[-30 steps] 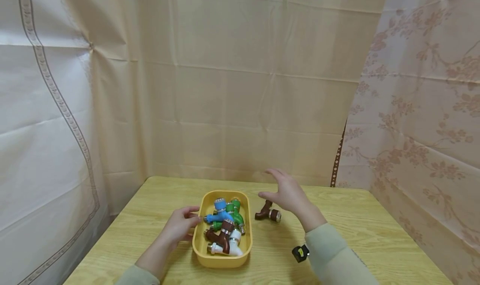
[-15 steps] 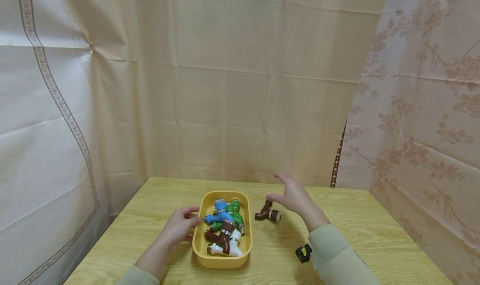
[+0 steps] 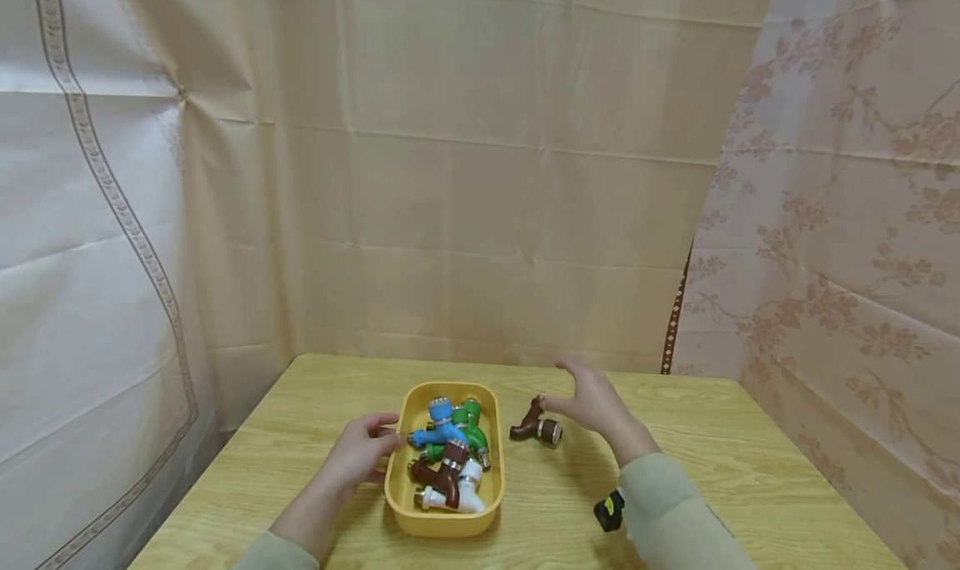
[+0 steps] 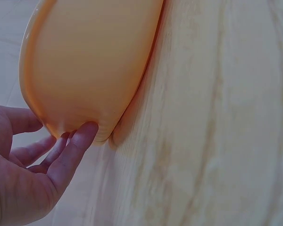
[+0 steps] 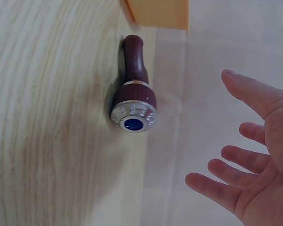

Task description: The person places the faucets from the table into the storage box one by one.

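A yellow plastic bin (image 3: 446,527) stands on the table. Inside lie a blue tap (image 3: 441,433), green taps (image 3: 476,437), a brown tap (image 3: 452,468) and a white tap (image 3: 471,497), partly overlapping. My left hand (image 3: 358,455) rests its fingers and thumb against the bin's left side; the left wrist view shows the fingertips touching the bin wall (image 4: 89,66). Another brown tap (image 3: 528,425) lies on the table right of the bin. Beside and above it my right hand (image 3: 598,405) is spread with nothing in it. In the right wrist view, this tap (image 5: 134,66) is apart from the fingers.
The wooden table (image 3: 712,470) extends to both sides of the bin. Pale curtains (image 3: 487,178) hang behind the table and along its sides. A small black object with a yellow mark (image 3: 609,512) is beside the right sleeve.
My right hand has moved slightly right and down, away from the bin, and is beside the loose brown tap. The black object shifted along with the arm. Left hand and bin stay put.
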### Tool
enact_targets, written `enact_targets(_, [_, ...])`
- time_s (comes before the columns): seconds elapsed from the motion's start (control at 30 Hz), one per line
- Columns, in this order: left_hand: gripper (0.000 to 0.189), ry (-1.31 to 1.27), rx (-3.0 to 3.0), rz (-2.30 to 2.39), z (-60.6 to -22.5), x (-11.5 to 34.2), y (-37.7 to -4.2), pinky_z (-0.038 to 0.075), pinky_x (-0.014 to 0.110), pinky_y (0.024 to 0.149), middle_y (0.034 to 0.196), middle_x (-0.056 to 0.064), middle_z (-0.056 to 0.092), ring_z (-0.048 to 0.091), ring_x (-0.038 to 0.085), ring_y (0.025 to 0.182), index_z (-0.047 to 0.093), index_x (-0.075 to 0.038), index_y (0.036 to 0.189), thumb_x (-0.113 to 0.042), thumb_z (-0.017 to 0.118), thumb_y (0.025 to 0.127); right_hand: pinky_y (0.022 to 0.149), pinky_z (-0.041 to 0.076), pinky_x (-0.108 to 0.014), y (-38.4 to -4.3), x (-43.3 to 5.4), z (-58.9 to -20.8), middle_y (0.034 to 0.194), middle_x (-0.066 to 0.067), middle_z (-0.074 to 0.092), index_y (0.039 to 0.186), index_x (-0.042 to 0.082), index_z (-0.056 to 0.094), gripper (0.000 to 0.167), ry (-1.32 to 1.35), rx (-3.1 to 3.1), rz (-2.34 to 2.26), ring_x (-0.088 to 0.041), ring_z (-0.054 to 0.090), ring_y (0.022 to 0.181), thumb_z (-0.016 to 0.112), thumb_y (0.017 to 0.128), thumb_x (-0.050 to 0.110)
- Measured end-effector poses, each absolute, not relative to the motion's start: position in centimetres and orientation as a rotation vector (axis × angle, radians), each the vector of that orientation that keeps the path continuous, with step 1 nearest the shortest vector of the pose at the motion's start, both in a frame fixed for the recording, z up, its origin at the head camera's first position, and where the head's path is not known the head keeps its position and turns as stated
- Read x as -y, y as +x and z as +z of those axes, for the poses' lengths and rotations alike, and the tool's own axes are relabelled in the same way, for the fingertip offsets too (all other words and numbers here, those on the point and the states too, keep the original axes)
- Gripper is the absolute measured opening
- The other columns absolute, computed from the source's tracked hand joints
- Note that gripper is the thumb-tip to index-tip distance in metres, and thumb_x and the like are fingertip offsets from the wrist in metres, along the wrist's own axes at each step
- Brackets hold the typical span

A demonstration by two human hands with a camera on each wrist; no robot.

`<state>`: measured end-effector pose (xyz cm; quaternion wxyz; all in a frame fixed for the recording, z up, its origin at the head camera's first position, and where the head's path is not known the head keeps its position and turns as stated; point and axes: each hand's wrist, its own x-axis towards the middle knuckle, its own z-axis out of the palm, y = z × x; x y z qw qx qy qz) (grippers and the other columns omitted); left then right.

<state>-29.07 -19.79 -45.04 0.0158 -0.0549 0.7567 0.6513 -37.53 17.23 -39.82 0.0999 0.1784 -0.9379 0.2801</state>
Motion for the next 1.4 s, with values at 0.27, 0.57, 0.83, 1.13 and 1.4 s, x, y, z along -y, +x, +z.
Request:
enact_targets(0.27, [0.044,-0.175,-2.357,2.020,-45.1,19.8,-29.1,0.064,0.048,0.065,0.114,0.018,0.059,0.066,0.030,0.095,0.055,0.003,0.140,-0.005,0.063,0.097,0.105,0.046,-0.059,-37.7,-17.3,-40.8,0.143,-0.020,0.055,0.144,0.002,0.053,0.073,0.484,2.809,0.864,-0.043,0.052,0.129,0.085,0.085,0.029])
enact_targets(0.57, [0.043,-0.174,-2.374,2.009,-45.1,19.8,-29.2,0.064,0.046,0.065,0.113,0.018,0.061,0.067,0.029,0.093,0.055,0.002,0.140,-0.005,0.063,0.098,0.097,0.052,-0.058,-37.8,-17.2,-42.0,0.137,-0.026,0.058,0.142,0.002,0.055,0.068,0.478,2.856,0.885,-0.045,0.058,0.120,0.084,0.085,0.025])
enact_targets(0.83, [0.043,-0.163,-2.367,2.027,-45.2,19.8,-29.2,0.064,0.048,0.065,0.114,0.018,0.060,0.066,0.030,0.095,0.055,0.003,0.140,-0.005,0.062,0.098,0.098,0.051,-0.058,-37.8,-16.9,-42.7,0.138,-0.027,0.056,0.142,0.002,0.055,0.067,0.435,2.899,0.936,-0.044,0.057,0.122,0.084,0.085,0.024])
enact_targets(1.13, [0.042,-0.161,-2.376,2.021,-45.2,19.8,-29.2,0.064,0.047,0.065,0.112,0.018,0.061,0.067,0.028,0.093,0.056,0.002,0.139,-0.005,0.062,0.098,0.098,0.051,-0.058,-37.4,-16.6,-43.1,0.136,-0.026,0.057,0.140,0.000,0.057,0.066,0.441,2.933,0.926,-0.044,0.057,0.122,0.085,0.084,0.021])
enact_targets(1.4, [0.042,-0.162,-2.386,2.012,-45.3,19.8,-29.2,0.064,0.047,0.064,0.112,0.018,0.061,0.067,0.027,0.092,0.056,0.003,0.139,-0.005,0.062,0.098,0.099,0.051,-0.057,-37.6,-16.2,-44.0,0.129,-0.026,0.062,0.132,0.000,0.063,0.059,0.509,2.921,0.901,-0.044,0.059,0.118,0.087,0.080,0.014])
